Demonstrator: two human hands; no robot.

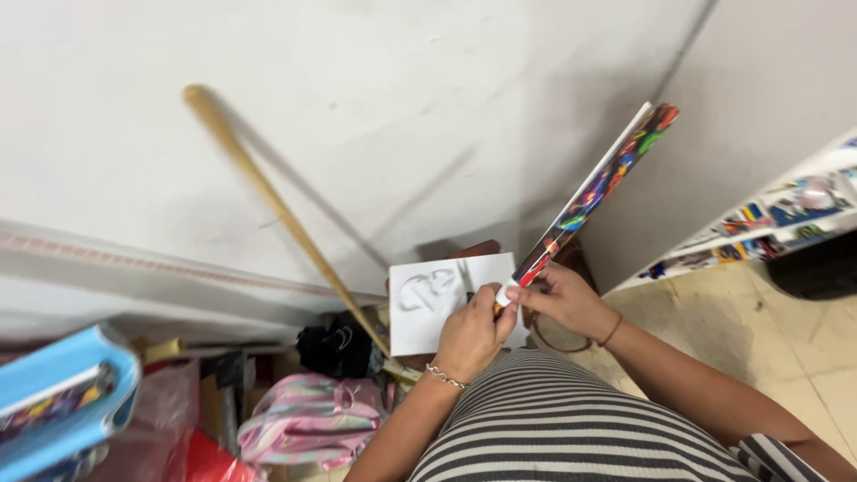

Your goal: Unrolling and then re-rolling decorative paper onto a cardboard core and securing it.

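We count one white wall (402,107) filling the upper view, with one corner line running down at the right. One wooden stick (286,219) leans against it, its rounded top high at the left, its foot lost among the clutter below.

One roll of wrapping paper (598,192), white outside and printed inside in many colours, tilts up to the right from our hands. Its lower end sits at our fingertips.

One white sheet (428,308) with a grey drawn shape stands just behind our left hand, partly covered by it.

Two hands in view, both ours. The left hand (471,335) is clenched, its grip closed on the roll's lower end; one thin bracelet on that wrist. The right hand (564,299) meets it from the other side, fingers pinched on the same end; one thin band on that wrist.

Lower left, we count one pink striped backpack (308,419), one black bundle (335,350) above it, one light blue case (62,402) at the frame edge, and one red plastic bag (201,451).

At the right, one white shelf (759,223) carries small colourful packs, too blurred to count. Pale floor tiles (750,330) lie beneath it.
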